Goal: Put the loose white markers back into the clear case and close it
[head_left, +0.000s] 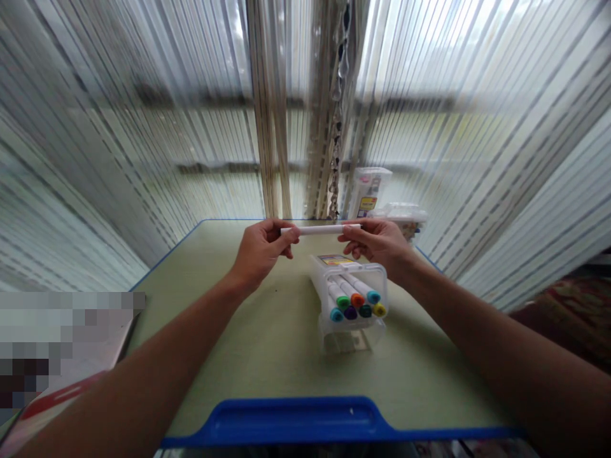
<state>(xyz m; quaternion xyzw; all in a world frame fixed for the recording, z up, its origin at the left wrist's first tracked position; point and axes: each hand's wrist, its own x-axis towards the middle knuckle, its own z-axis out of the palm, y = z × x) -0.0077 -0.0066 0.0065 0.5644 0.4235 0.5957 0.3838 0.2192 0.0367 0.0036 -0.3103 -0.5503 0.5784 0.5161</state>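
A white marker (321,229) lies level in the air over the far part of the table, held at both ends. My left hand (261,250) pinches its left end between thumb and fingers. The right end is in the pinch of my right hand (382,245). Just below my right hand, a clear plastic case (319,278) lies on its side with its open end toward me. Inside are several white markers (351,299) with coloured ends: green, orange, blue, purple and yellow. A clear flap (351,337) hangs from the case's near end onto the table.
The light green table (229,362) has a blue edge and a blue tray ledge (293,416) at the front. Behind my right hand stand a tall clear box (370,191) and a lower clear container (401,213). String curtains (200,127) hang beyond the table.
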